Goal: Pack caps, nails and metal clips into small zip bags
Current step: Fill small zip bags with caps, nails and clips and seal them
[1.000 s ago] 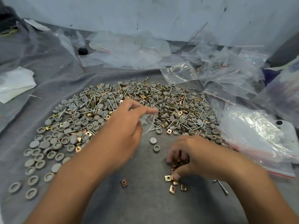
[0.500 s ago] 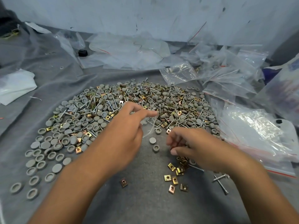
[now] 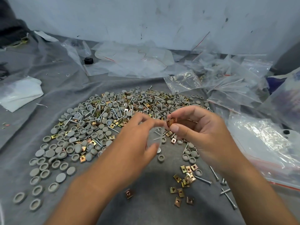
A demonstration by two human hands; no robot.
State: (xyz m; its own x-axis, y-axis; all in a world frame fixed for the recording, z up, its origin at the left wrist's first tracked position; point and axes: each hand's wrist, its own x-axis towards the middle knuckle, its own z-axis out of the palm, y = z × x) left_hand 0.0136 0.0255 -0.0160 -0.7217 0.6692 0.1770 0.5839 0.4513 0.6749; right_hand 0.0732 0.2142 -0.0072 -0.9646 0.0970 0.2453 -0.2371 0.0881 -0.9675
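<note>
A wide heap of grey round caps [image 3: 84, 127], silver nails [image 3: 103, 116] and brass metal clips [image 3: 186, 177] covers the grey cloth. My left hand [image 3: 134, 140] pinches a small clear zip bag [image 3: 155, 137] that hangs below its fingertips with nails inside. My right hand [image 3: 199, 132] holds a few brass clips [image 3: 170, 123] between thumb and forefinger, right at the bag's top edge. Both hands meet above the heap's near edge.
Several loose clips [image 3: 177, 200] and nails [image 3: 227, 197] lie near my right forearm. Clear zip bags [image 3: 227, 88] are piled at the right and back, a larger filled bag [image 3: 266, 143] to the right. White paper [image 3: 19, 93] lies at the left, a black cap [image 3: 88, 60] behind.
My right hand lifted from the loose clips near the front and rose to the bag with clips pinched in it. My left hand stayed, holding the bag.
</note>
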